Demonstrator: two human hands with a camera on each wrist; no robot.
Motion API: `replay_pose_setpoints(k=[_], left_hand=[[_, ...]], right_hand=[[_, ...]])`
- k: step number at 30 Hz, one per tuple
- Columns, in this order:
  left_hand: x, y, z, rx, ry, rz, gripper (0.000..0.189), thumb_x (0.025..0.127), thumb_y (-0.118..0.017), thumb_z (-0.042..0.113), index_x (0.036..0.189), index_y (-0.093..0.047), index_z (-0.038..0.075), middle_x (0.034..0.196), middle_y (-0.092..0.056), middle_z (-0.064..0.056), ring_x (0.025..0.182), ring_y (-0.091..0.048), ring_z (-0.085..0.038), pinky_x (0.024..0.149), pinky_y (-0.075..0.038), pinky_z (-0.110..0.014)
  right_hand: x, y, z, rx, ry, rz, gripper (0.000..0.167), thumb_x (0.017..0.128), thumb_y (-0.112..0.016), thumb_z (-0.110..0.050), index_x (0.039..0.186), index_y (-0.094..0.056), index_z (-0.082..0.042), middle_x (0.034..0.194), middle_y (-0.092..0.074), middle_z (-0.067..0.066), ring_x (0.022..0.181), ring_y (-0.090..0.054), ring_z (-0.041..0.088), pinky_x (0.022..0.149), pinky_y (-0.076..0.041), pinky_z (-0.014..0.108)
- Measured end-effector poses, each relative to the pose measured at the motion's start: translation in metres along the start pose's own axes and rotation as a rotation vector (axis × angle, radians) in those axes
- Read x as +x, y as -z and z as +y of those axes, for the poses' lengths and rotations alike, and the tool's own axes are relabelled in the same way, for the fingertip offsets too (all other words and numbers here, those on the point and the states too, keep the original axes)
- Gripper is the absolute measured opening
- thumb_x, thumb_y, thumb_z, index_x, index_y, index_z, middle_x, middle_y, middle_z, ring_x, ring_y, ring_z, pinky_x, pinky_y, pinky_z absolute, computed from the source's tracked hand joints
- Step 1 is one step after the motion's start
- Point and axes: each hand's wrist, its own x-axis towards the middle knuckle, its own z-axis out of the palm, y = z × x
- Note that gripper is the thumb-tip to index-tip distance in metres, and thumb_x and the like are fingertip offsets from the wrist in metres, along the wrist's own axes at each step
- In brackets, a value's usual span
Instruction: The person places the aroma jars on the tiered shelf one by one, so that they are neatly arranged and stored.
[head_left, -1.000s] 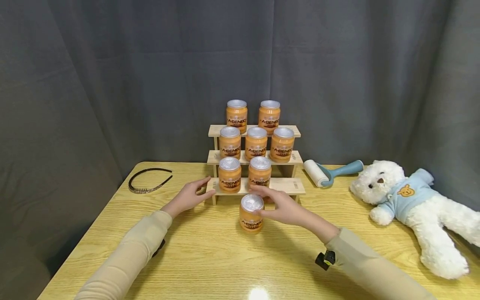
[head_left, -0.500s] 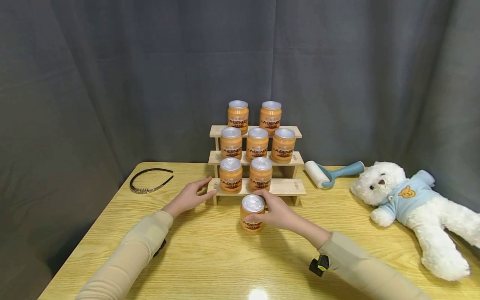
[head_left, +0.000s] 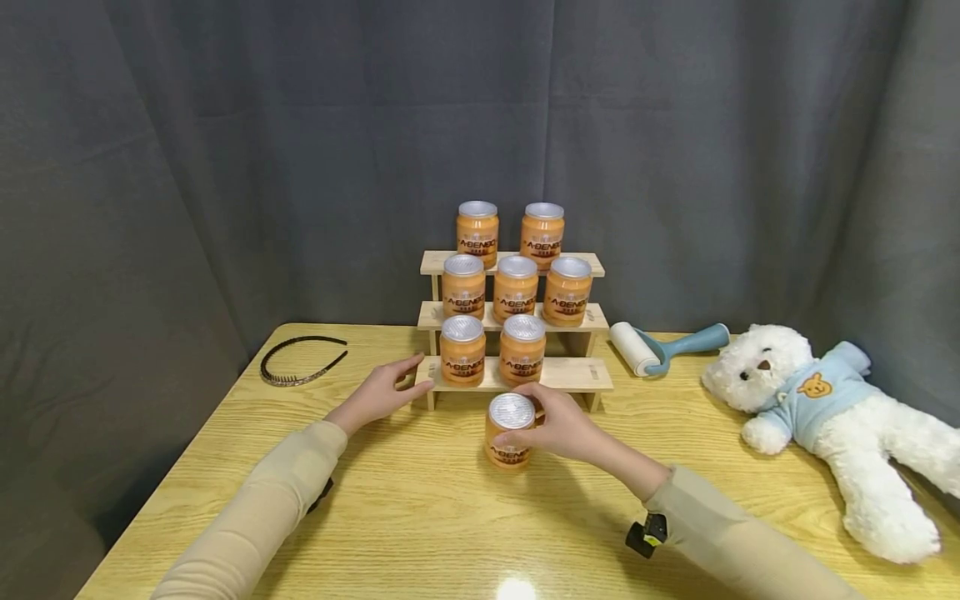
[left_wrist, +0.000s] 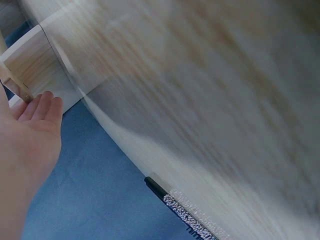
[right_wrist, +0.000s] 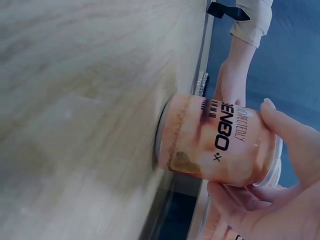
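Observation:
An orange can [head_left: 501, 429] with a silver lid stands in front of the wooden tiered shelf [head_left: 573, 374]. My right hand [head_left: 562, 425] grips it from the right, thumb in front and fingers behind. In the right wrist view the can [right_wrist: 200, 135] has its base at or very near the tabletop; I cannot tell whether it touches. At the left end of the lowest tier, my left hand [head_left: 377, 394] holds the board between thumb and fingers. Two matching cans stand on that tier, left and middle, three on the middle tier and two on top.
Left on the wooden table [head_left: 420, 517] lies a black headband [head_left: 300, 379]. To the right of the shelf are a lint roller [head_left: 675, 343] and a white teddy bear [head_left: 832, 417] in a blue shirt. A grey curtain [head_left: 337, 167] hangs behind.
My right thumb and fingers have closed around the front can, which has shifted slightly to the right. The left hand stays at the shelf's end.

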Motion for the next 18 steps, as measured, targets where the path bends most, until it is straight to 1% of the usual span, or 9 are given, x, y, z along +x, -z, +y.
replay_pose_setpoints(k=[6, 10, 14, 18], left_hand=[[0.001, -0.001, -0.001, -0.005, 0.014, -0.003, 0.074, 0.091, -0.057, 0.046, 0.147, -0.03, 0.005, 0.15, -0.032, -0.015, 0.132, -0.041, -0.033, 0.108, -0.038, -0.044], [0.001, -0.001, -0.002, 0.001, 0.021, -0.006, 0.075, 0.091, -0.056, 0.048, 0.147, -0.03, 0.006, 0.15, -0.033, -0.014, 0.132, -0.041, -0.032, 0.108, -0.038, -0.043], [0.001, -0.001, -0.004, 0.005, 0.028, -0.008, 0.074, 0.091, -0.056, 0.049, 0.147, -0.03, 0.008, 0.15, -0.034, -0.013, 0.132, -0.041, -0.031, 0.108, -0.038, -0.043], [0.001, 0.0, -0.003, 0.008, 0.023, -0.004, 0.075, 0.091, -0.056, 0.049, 0.147, -0.031, 0.007, 0.149, -0.034, -0.013, 0.132, -0.041, -0.031, 0.108, -0.038, -0.043]], right_hand=[[-0.006, 0.003, 0.006, -0.017, 0.0, 0.038, 0.072, 0.067, -0.083, -0.043, 0.121, -0.056, -0.003, 0.1, -0.065, 0.004, 0.089, -0.06, 0.016, 0.068, -0.052, 0.024], [-0.01, 0.008, 0.01, -0.006, -0.004, 0.059, 0.067, 0.068, -0.082, -0.042, 0.119, -0.058, -0.005, 0.099, -0.065, 0.004, 0.087, -0.06, 0.014, 0.066, -0.052, 0.024], [-0.012, 0.016, 0.013, 0.011, -0.011, 0.079, 0.063, 0.07, -0.082, -0.041, 0.119, -0.058, -0.008, 0.1, -0.065, 0.004, 0.085, -0.06, 0.013, 0.068, -0.052, 0.025], [-0.014, 0.028, 0.013, 0.015, -0.026, 0.105, 0.065, 0.07, -0.081, -0.041, 0.122, -0.057, -0.008, 0.101, -0.065, 0.004, 0.083, -0.059, 0.012, 0.068, -0.051, 0.026]])
